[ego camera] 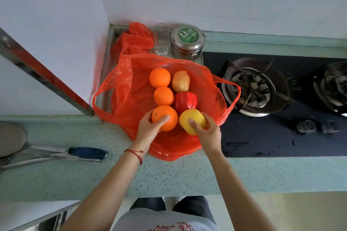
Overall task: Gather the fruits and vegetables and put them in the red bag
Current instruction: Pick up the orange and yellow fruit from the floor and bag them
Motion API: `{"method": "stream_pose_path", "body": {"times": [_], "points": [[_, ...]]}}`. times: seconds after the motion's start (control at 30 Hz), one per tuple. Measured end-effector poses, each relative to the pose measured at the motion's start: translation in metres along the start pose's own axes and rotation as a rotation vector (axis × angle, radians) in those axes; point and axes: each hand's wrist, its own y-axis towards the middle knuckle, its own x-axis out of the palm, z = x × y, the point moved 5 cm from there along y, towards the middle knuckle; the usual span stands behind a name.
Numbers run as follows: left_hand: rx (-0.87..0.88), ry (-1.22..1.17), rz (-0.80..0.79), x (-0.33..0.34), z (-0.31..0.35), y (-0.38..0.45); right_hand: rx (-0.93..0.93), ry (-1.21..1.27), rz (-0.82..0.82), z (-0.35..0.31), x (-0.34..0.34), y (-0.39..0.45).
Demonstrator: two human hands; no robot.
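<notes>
Left hand has its fingers curled on an orange; right hand grips a yellow pepper. Both lie on the spread red bag, with 4 more pieces just beyond the fingertips, each hand equally near.

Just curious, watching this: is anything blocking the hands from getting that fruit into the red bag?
Nothing visible does. The left hand holds a round orange, the right hand a yellow bell pepper, both already over the open red plastic bag.
</notes>
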Motion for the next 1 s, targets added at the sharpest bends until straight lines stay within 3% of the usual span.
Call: {"method": "stream_pose_path", "body": {"times": [0.67, 1.0], "points": [[0.047, 0.270, 0.063, 0.007, -0.011, 0.015, 0.091, -0.082, -0.065, 0.017, 0.008, 0.021], [0.132, 0.366, 0.107, 0.002, -0.003, 0.008, -0.044, -0.172, -0.017, 0.004, 0.003, 0.014]]}}
